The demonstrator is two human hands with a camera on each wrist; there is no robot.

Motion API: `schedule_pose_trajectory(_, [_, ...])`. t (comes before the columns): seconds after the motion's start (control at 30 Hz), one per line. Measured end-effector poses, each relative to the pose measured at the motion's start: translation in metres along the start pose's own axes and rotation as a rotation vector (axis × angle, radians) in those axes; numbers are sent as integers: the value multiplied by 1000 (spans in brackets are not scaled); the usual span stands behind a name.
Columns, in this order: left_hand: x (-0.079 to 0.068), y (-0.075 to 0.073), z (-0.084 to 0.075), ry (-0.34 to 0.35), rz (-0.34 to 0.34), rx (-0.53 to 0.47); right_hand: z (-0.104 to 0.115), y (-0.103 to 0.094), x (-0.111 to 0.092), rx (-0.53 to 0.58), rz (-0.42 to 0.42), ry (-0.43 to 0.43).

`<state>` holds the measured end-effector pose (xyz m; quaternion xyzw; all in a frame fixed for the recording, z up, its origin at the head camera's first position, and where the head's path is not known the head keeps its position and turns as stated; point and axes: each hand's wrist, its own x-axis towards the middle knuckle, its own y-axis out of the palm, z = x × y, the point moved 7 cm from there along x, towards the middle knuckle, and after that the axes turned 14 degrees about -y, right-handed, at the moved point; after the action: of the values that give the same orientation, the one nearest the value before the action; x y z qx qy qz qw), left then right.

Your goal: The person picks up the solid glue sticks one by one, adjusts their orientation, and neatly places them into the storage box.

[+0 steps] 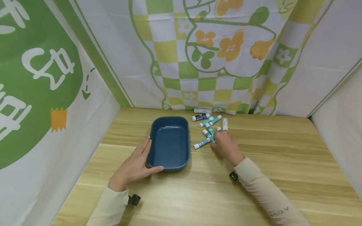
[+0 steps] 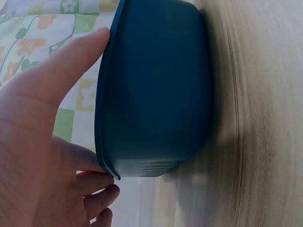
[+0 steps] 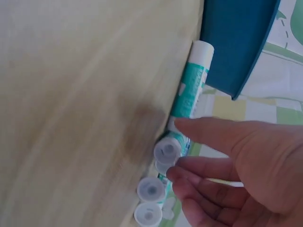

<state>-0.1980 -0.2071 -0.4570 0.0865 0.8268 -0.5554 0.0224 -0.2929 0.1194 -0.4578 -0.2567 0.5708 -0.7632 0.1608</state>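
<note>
My left hand (image 1: 135, 164) rests at the near left corner of a dark blue tub (image 1: 184, 168), its thumb and fingers spread along the rim. In the left wrist view the thumb and fingertips touch the edge of the tub (image 2: 156, 90). To the right of the tub, my right hand (image 1: 226, 146) is over a loose cluster of glue sticks. Seen from the right wrist, its thumb is by a green and white glue stick (image 3: 189, 92). The end of another glue stick (image 3: 167, 150) lies between thumb and fingertips, which stand apart.
Several more glue sticks lie behind the right hand, among them a dark blue one (image 1: 200, 117) and a white one (image 1: 225, 124). A patterned cloth (image 1: 198, 83) hangs at the back edge of the wooden table (image 1: 186, 201). Cloth walls stand on both sides.
</note>
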Motion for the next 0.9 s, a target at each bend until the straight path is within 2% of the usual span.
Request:
schedule_pose_trajectory(0.2, [0, 2, 1, -2, -1, 3, 2, 4, 1, -69, 11, 40])
schedule_pose_trajectory(0.53, [3, 2, 0, 3, -18, 51, 0, 2, 2, -105, -23, 87])
schedule_pose_trajectory(0.73, [2, 0, -1, 8, -20, 74, 3, -7, 5, -84, -53, 77])
schedule_pose_trajectory(0.9, [1, -1, -1, 10, -17, 76, 11, -24, 17, -66, -110, 19])
